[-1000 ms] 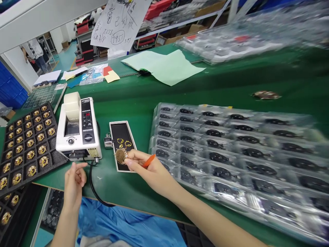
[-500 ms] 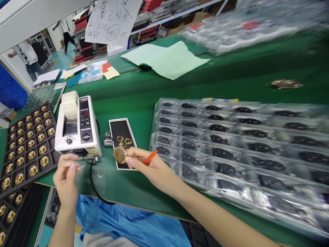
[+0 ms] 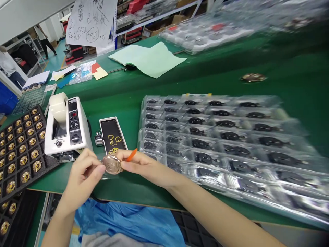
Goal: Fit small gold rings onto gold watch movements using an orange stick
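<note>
Right hand (image 3: pixel 146 168) grips a round metal piece (image 3: pixel 112 165) by its rim, between both hands, with an orange item (image 3: pixel 132 155) tucked at its fingers. Left hand (image 3: pixel 82 173) pinches what looks like clear film (image 3: pixel 110 177) at the piece's edge. Step seems to be film-to-piece alignment; next move calls for a steady rim, film flat.

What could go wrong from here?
Slip: the right hand pinches the round gold part by its edge near the open box, so a fumble might drop it onto the yellow rings.
Scratch: the orange stick juts from the same hand, close to the part, and might catch it.
Smudge: the left hand is at the part's rim and could mark its face.
</note>
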A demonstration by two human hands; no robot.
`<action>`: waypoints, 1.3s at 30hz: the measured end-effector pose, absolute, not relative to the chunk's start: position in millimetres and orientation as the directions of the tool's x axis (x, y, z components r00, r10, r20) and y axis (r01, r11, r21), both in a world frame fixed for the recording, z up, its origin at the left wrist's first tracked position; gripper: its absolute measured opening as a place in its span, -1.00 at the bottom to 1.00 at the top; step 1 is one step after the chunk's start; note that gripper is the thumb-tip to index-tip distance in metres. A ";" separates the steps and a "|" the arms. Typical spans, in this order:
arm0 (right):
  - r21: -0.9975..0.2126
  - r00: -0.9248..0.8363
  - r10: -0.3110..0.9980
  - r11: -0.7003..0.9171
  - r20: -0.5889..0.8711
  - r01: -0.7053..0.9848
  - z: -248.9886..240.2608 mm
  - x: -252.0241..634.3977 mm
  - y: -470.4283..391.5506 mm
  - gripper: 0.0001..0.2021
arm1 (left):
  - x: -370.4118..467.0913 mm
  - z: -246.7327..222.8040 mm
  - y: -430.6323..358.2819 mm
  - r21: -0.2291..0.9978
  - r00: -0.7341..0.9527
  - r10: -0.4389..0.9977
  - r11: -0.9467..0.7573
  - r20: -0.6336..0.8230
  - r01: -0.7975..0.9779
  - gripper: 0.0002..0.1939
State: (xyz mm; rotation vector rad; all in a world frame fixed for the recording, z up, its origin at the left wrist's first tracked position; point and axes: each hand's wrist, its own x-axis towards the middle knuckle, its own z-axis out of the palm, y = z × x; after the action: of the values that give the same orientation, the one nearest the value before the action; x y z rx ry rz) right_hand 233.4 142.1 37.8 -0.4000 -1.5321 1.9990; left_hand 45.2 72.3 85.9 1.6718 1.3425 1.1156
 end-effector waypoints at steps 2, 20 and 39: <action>-0.944 -0.794 0.599 -0.194 0.101 -0.267 36.7 233.6 141.5 -0.55 | 50.0 81.5 73.1 0.912 0.101 0.984 -0.173 0.145 0.372 -0.78; -0.961 -0.803 0.591 -0.176 0.070 -0.214 36.1 231.6 140.8 -0.52 | 51.9 74.0 75.3 0.937 0.051 0.995 -0.101 0.089 0.335 -0.74; -0.965 -0.762 0.640 -0.131 0.092 -0.226 34.6 233.3 140.3 -0.51 | 41.1 74.8 67.3 0.772 -0.055 0.967 -0.163 0.248 0.614 -0.73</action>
State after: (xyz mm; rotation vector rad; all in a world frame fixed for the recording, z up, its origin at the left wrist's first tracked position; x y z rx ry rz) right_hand 233.3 140.3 34.6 -0.4677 -1.5661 1.9440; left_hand 41.1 67.3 74.8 1.7974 1.6796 1.0986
